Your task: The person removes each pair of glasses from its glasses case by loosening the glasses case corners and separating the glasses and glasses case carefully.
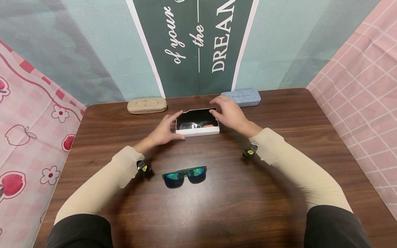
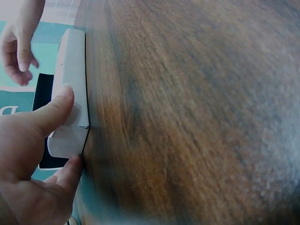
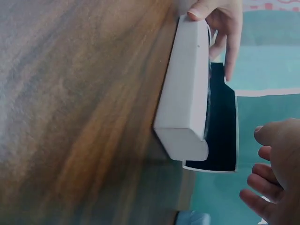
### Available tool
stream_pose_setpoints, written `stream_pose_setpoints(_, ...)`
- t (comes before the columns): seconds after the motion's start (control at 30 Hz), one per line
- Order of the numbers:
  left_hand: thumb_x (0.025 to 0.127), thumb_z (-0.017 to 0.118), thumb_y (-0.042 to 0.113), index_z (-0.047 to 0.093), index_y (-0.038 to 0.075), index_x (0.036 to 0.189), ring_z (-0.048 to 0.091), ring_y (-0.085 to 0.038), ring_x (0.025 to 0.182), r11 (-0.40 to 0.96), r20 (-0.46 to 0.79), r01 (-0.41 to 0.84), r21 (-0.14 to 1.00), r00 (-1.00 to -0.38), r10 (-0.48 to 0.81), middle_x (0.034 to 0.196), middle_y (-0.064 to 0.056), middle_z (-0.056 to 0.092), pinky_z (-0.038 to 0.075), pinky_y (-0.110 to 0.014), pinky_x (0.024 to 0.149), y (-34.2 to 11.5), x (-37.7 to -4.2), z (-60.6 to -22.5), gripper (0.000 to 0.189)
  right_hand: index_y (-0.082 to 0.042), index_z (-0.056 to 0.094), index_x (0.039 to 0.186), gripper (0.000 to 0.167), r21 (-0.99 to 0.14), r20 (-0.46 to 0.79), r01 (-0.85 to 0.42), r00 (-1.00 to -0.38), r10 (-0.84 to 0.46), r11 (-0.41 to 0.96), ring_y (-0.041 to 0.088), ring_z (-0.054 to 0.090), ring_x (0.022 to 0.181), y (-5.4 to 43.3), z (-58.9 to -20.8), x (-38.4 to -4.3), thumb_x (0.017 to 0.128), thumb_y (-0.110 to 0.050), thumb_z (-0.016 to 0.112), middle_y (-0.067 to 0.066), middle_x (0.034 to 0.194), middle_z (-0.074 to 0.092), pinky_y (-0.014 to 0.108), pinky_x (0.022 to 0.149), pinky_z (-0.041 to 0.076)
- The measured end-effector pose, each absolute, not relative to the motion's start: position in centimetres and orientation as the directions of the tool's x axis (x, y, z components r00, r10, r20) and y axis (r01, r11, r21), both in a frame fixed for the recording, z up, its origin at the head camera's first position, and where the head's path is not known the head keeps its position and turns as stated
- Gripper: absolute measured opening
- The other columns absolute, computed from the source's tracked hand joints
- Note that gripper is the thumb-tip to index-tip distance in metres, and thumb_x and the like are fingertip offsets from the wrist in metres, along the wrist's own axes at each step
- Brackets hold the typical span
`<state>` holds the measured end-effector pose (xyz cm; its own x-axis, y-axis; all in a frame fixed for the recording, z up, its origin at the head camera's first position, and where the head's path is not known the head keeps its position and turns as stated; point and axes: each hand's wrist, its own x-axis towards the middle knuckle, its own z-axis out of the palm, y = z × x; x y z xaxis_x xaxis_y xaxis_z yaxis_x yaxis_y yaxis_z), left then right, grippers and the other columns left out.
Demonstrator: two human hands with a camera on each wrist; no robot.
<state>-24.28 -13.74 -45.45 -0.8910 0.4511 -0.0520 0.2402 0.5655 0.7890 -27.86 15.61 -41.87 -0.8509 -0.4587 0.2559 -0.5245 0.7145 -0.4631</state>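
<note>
A white box (image 1: 198, 132) with a dark inside stands on the table, its lid (image 3: 222, 126) raised at the back. Inside, a pair of glasses (image 1: 188, 125) shows partly above the front wall. My left hand (image 1: 162, 132) grips the box's left end, the thumb on the front wall and the other fingers around the end and toward the lid. Just off the lid's right edge, my right hand (image 1: 230, 113) hovers with loosely bent fingers and holds nothing. Nearer to me lie sunglasses (image 1: 174, 179) with blue-green mirrored lenses and a dark frame.
A beige glasses case (image 1: 147, 105) lies at the table's back edge, left of the box. Behind my right hand is a blue glasses case (image 1: 246, 98). Cloth backdrops (image 1: 279, 44) rise along the back and both sides of the wooden table (image 1: 223, 206).
</note>
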Motion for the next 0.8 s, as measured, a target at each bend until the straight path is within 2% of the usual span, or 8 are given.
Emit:
stream_pose_setpoints(0.2,0.078,0.090,0.013,0.027,0.013,0.162,0.057,-0.041,0.125,0.581,-0.069,0.229,0.781,-0.893,0.445,0.134,-0.027,0.039,0.047,-0.042,0.106,-13.7,-24.3,-45.3,0.105,-0.001,0.071,0.120,0.031,-0.444,0.278,-0.549,-0.836,-0.473,0.708,0.030,0.062,0.111,15.1,-40.9,-27.5,0.095,-0.019,0.073,0.013,0.118,0.070,0.045,0.099,0.046)
stream_pose_setpoints(0.4,0.078,0.090,0.013,0.027,0.012,0.162,0.056,-0.041,0.125,0.585,-0.073,0.225,0.779,-0.894,0.442,0.134,-0.028,0.039,0.046,-0.043,0.106,-13.6,-24.4,-45.2,0.105,-0.002,0.072,0.122,0.031,-0.401,0.241,-0.575,-0.818,-0.523,0.713,0.029,0.063,0.116,14.0,-40.5,-26.7,0.095,-0.018,0.073,0.012,0.119,0.071,0.045,0.104,0.045)
stream_pose_setpoints(0.8,0.080,0.089,0.012,0.027,0.011,0.162,0.057,-0.042,0.125,0.573,-0.075,0.223,0.789,-0.890,0.450,0.135,-0.028,0.039,0.047,-0.043,0.106,-13.7,-24.5,-45.3,0.103,-0.003,0.073,0.124,0.031,-0.374,0.149,-0.602,-0.790,-0.594,0.706,0.027,0.063,0.119,11.8,-40.9,-26.1,0.096,-0.016,0.073,0.013,0.122,0.071,0.042,0.103,0.048)
